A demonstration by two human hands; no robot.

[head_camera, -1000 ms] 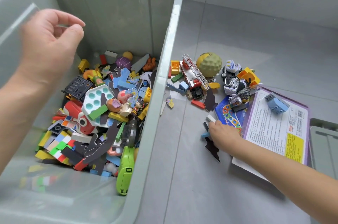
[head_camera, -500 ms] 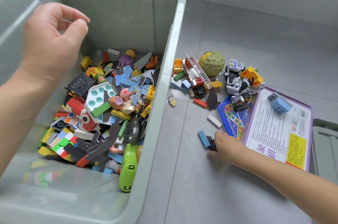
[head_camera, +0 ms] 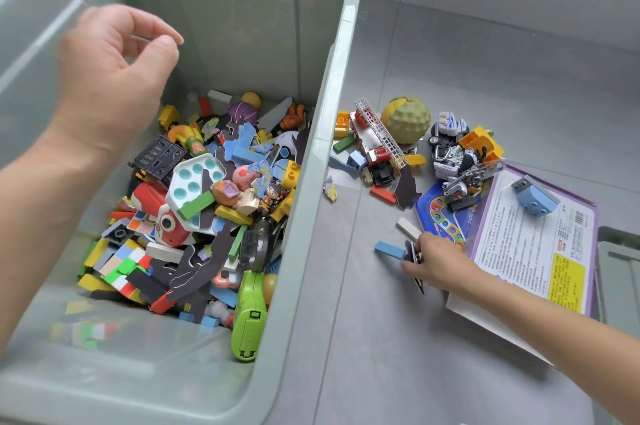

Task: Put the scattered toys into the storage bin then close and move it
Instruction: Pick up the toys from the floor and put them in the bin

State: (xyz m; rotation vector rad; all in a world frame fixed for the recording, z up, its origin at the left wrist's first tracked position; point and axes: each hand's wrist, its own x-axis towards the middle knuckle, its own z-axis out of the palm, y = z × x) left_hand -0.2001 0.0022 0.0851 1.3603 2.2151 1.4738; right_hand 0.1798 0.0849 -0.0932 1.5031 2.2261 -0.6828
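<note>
- My left hand (head_camera: 114, 78) hangs over the storage bin (head_camera: 343, 43), above its far left part. The fingers are loosely curled, the thumb tip is close to the forefinger, and there is nothing in it.
- The bin stands open on the grey floor, its bottom heaped with blocks, figures and puzzle bits. A green toy (head_camera: 247, 320) leans against the inside of its right wall.
- My right hand (head_camera: 436, 261) is down on the floor well to the right of the bin, fingers curled and pinching a dark flat piece (head_camera: 414, 253), possibly more than one; my fingers hide the rest.
- A blue block (head_camera: 389, 249) lies on the bin side of that hand, touching the dark piece, and a white block (head_camera: 408, 228) lies just beyond it.
- Near the bin's right wall lies a fire truck (head_camera: 375, 144) with a white ladder, and a bumpy green ball (head_camera: 408, 119) sits beside it.
- Farther right of the bin are a police car (head_camera: 453, 157) and a purple game box (head_camera: 540, 251) with a studded blue brick (head_camera: 535, 199) on it.
</note>
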